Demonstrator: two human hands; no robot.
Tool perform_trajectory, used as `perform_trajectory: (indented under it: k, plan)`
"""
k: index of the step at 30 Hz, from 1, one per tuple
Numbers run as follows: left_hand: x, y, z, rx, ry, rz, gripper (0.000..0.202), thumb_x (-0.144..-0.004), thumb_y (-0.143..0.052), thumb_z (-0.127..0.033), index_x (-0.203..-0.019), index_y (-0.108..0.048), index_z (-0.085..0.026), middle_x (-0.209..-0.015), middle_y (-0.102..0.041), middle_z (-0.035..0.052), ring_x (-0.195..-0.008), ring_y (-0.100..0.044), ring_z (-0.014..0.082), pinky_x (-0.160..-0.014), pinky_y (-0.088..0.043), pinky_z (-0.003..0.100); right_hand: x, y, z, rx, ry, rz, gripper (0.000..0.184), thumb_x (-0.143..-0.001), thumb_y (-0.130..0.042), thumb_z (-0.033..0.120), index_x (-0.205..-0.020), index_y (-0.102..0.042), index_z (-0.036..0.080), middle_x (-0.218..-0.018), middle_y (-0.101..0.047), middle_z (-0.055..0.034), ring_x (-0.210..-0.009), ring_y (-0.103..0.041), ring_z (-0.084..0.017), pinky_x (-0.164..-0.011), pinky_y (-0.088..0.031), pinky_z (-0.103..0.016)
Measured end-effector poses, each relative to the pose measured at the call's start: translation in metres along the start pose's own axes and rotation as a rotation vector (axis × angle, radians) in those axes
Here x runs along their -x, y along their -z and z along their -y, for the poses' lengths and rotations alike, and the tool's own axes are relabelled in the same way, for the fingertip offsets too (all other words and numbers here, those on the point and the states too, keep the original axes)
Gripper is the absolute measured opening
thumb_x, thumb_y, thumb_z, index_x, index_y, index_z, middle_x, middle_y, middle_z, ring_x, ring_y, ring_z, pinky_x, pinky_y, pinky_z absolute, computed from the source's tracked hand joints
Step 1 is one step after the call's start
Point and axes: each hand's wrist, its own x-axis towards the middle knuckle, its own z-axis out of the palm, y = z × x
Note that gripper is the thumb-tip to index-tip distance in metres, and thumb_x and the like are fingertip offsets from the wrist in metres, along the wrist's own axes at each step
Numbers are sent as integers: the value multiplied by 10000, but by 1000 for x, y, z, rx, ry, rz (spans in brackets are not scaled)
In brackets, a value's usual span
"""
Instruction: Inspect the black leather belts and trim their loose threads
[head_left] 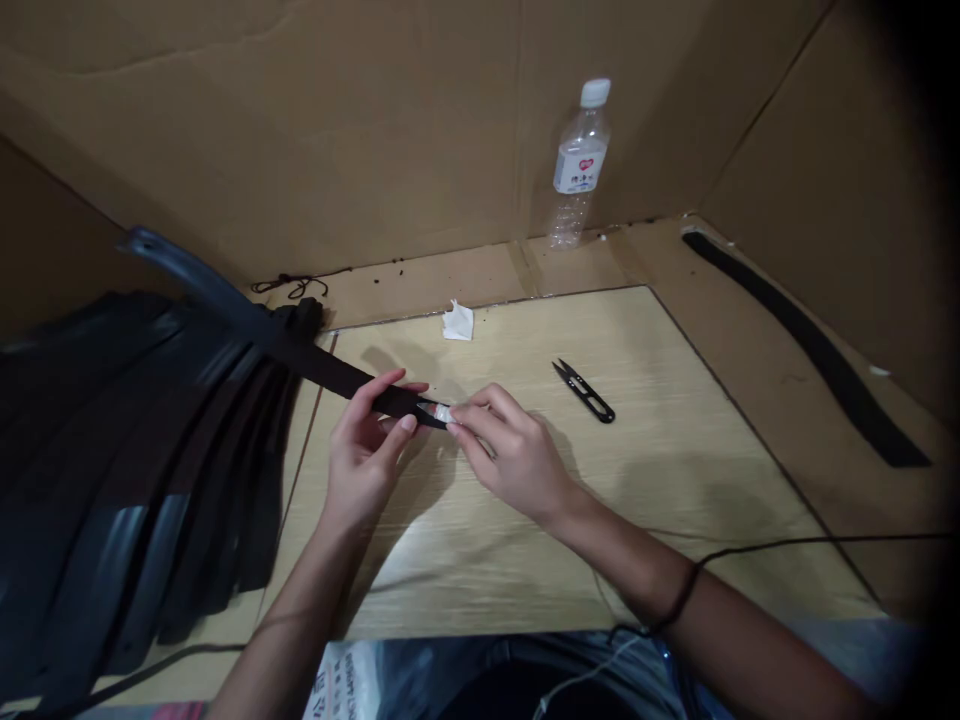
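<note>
A long black strap (322,362) stretches from the upper left down to my hands, over the middle of the table. My left hand (369,432) is closed around it near its lower end, thumb in front and fingers behind. At that end the strap looks split or folded open, and a small white piece (442,413) with a bit of red shows in the gap. The fingertips of my right hand (510,445) pinch together at this end, touching the white piece. What exactly they grip is partly hidden.
Many black straps (135,520) lie fanned out at left. Black thread snips (585,391) rest on the table (510,570) to the right. A white scrap (458,321), a plastic bottle (577,165) and another black strap (810,350) lie farther out. Cardboard walls (375,130) surround the table.
</note>
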Motion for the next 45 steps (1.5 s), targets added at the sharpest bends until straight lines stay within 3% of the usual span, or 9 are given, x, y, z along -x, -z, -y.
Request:
perform_trajectory:
  k: [8,15,28,31,35,42,45]
  plan:
    - [6,-1,5,-16,-14,30,391,-843,-617,-162,-1223,-543,-207,-1178,-608,98,-831,-656,104,-738,-535,178,2,-1,3,-62,-33,-39,143,-892,-544,179,-905,-681,137,-802,-530,-26,-674,-501,-30,-594,-407,-125]
    - [9,-3,4,44,48,92,369,-862,-593,-219,-1222,-524,-180,-1130,-607,105,-808,-652,123,-726,-543,229,7,-7,3,-116,-8,-56,94,-852,-590,125,-893,-675,130,-748,-492,-17,-640,-466,-18,-537,-342,-130]
    - [8,-3,3,115,126,125,311,-868,-558,-184,-1177,-527,-162,-1083,-614,87,-645,-583,54,-688,-527,227,4,-16,8,-99,60,-117,115,-829,-599,65,-921,-652,112,-771,-494,-28,-689,-504,-27,-560,-402,-120]
    - [6,-1,1,97,134,124,321,-867,-562,-202,-1185,-534,-161,-1113,-607,100,-621,-558,52,-635,-505,216,3,-14,7,-100,50,-98,106,-843,-593,88,-926,-653,113,-776,-497,-30,-698,-508,-30,-577,-427,-122]
    - [5,6,-4,-10,97,155,426,-868,-570,-215,-1289,-508,-195,-1033,-634,83,-529,-459,32,-474,-367,152,0,-11,7,-112,46,-78,118,-854,-588,109,-952,-654,103,-802,-508,-40,-734,-523,-40,-613,-455,-135]
    - [3,11,-2,46,-9,171,446,-851,-597,-243,-1291,-544,-192,-1145,-607,122,-815,-609,156,-659,-487,238,-1,-8,9,-137,37,-81,111,-856,-587,122,-933,-663,95,-787,-512,-38,-684,-509,-28,-520,-397,-115]
    - [1,13,-4,41,-6,142,438,-852,-595,-237,-1284,-549,-177,-1112,-619,120,-816,-619,156,-671,-499,239,-2,-4,7,-119,31,-84,108,-843,-603,120,-927,-669,103,-775,-511,-30,-638,-477,-17,-501,-376,-116]
